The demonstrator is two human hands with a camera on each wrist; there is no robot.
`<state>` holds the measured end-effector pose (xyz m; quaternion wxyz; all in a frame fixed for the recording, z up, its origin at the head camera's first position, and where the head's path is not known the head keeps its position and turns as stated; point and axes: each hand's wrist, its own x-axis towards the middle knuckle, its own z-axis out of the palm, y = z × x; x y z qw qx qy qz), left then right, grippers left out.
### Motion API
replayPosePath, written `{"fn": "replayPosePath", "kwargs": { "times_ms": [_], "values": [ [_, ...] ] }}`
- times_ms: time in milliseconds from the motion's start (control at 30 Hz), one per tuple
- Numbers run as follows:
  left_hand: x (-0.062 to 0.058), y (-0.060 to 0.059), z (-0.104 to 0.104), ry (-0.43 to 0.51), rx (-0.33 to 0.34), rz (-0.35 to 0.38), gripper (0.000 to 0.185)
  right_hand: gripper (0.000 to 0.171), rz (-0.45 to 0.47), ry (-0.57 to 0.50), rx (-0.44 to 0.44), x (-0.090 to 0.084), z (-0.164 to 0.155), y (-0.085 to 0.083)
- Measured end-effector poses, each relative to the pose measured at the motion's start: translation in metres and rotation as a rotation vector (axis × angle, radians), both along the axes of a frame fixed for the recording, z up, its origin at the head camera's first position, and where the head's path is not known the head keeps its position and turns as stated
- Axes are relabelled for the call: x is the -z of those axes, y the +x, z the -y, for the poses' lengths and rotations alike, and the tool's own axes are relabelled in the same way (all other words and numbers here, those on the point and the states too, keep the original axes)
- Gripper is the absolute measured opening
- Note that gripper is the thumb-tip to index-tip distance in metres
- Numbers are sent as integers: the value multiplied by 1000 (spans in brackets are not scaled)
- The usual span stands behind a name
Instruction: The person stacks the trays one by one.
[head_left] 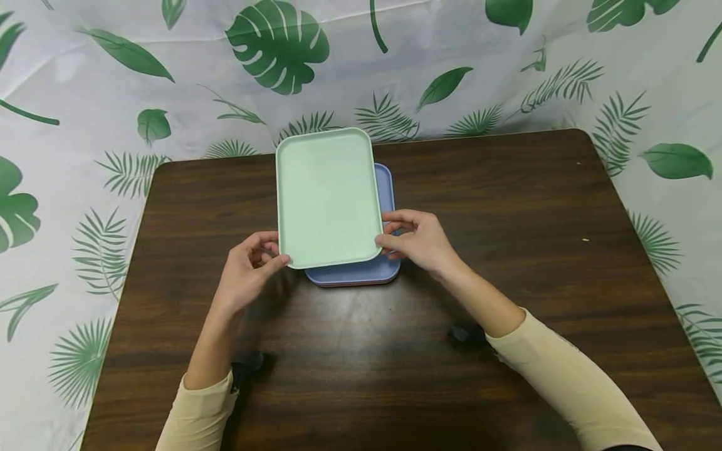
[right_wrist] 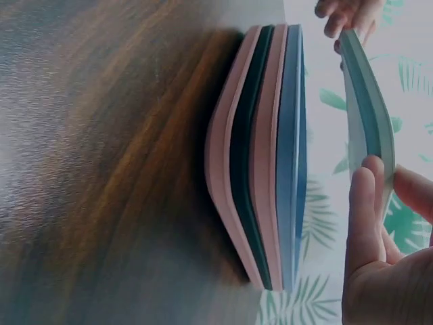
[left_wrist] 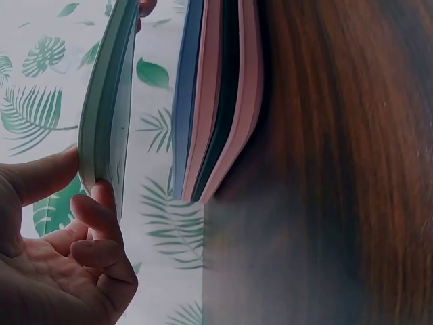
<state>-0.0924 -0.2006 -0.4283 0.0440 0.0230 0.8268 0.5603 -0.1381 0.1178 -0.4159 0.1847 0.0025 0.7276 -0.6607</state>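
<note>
A light green rectangular tray [head_left: 329,197] is held up by both hands, a gap showing between it and the stack below in the wrist views. My left hand [head_left: 246,266] pinches its near left corner, thumb on the rim and fingers curled beneath. At the near right corner my right hand [head_left: 420,241] pinches the rim the same way. Under it lies a stack of trays: a blue tray [right_wrist: 289,156] on top, then a pink tray [right_wrist: 264,156], a dark green tray [right_wrist: 243,142] and another pink tray [right_wrist: 220,149] at the bottom.
The stack stands on a dark wood-grain table [head_left: 507,188] near its back edge. A white cloth with green leaf prints [head_left: 186,75] hangs behind the table and shows along its sides. Small pale specks [head_left: 585,239] lie on the right part of the tabletop.
</note>
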Motion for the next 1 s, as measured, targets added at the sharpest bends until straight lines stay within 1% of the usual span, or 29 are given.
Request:
{"fn": "replayPosePath", "kwargs": {
  "times_ms": [233, 367, 600, 767, 1000],
  "values": [
    [4, 0, -8, 6, 26, 24, 39, 42, 1, 31, -6, 6, -11, 5],
    [8, 0, -12, -14, 39, 31, 38, 43, 18, 66, -11, 9, -17, 6],
    [14, -1, -18, -49, 51, 21, 36, 45, 43, 130, -36, 13, -24, 8],
    [16, 0, -21, -104, 49, 14, 34, 45, 54, 142, -53, 16, -26, 8],
    [18, 3, -24, -213, 48, -5, 34, 45, 58, 163, -74, 20, -29, 8]
  ]
}}
